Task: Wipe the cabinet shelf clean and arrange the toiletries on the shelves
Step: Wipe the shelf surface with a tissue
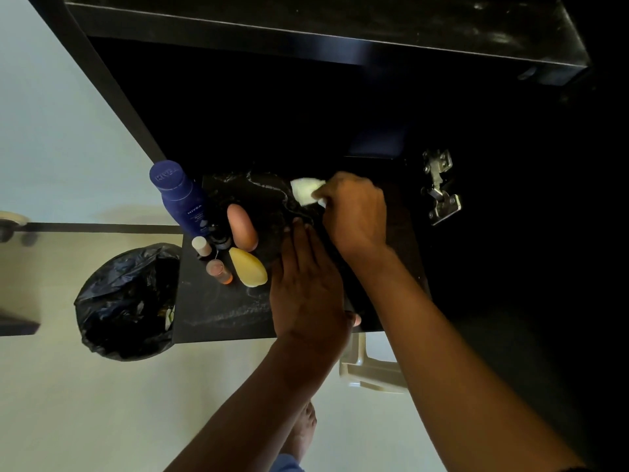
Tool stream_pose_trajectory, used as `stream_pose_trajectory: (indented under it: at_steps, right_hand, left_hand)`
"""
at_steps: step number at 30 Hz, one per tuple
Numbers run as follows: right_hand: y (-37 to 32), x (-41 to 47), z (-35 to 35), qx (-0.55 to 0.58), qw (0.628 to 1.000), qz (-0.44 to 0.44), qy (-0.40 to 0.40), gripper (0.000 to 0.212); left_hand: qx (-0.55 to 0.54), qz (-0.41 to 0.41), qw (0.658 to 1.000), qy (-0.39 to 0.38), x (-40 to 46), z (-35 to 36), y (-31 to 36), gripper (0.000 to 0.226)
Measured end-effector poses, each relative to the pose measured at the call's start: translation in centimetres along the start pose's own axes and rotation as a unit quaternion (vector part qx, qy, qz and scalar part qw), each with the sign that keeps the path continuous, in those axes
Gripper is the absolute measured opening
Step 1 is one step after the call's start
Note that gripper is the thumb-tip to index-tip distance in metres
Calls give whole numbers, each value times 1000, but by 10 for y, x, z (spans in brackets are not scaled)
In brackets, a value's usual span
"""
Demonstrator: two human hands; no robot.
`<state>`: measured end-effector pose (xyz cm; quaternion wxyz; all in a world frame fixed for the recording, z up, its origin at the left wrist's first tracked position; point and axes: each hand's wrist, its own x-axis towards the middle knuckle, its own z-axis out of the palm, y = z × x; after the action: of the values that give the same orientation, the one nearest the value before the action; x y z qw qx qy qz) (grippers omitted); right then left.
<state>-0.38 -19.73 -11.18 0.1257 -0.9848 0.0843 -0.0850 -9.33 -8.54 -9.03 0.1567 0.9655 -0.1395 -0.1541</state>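
Gripping white cloth (306,190), right hand (354,212), bin (126,301) holding black bag

Pale floor (102,420) and pale wall (51,114) in soft light; a bin (126,301) lined with a black bag stands left, a white stool (371,373) just beyond

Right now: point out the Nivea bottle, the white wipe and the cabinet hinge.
Nivea bottle (182,199), head view, on the blue body below the cap.
White wipe (305,189), head view, on the part showing past the right hand's fingers.
Cabinet hinge (440,186), head view, on the metal arm.
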Motion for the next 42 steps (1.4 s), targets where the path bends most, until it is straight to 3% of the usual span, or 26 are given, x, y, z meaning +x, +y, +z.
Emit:
stream_pose_trajectory:
  at_steps: [4,9,15,23,28,31,34,38,42]
  right_hand:
    - [13,-55,-5,37,999,-18,11,20]
    - [27,-105,-15,30,999,37,2,35]
    - [27,-59,-22,-26,995,92,28,27]
    - [6,6,-8,-25,999,41,2,31]
    - [-3,-46,-11,10,1000,5,-8,23]
    - [-4,-96,-13,29,999,-21,-4,38]
    - [1,-139,-17,33,999,3,3,18]
    - [15,-158,-26,7,998,69,4,19]
    - [22,-129,-27,-26,987,161,-7,35]
  left_hand:
    - [-1,11,1000,9,-8,3,0,130]
    - [-3,20,999,34,-22,12,-5,113]
    - [-7,25,999,36,-35,15,-8,106]
    - [-12,21,999,45,-51,21,-14,90]
    - [-34,26,997,63,-53,23,-18,93]
    - [-36,29,996,72,-52,27,-20,85]
    - [-17,24,998,60,-50,27,-21,79]
    - [-11,30,998,53,-51,24,-25,91]
    - [-14,50,997,60,-58,26,-31,92]
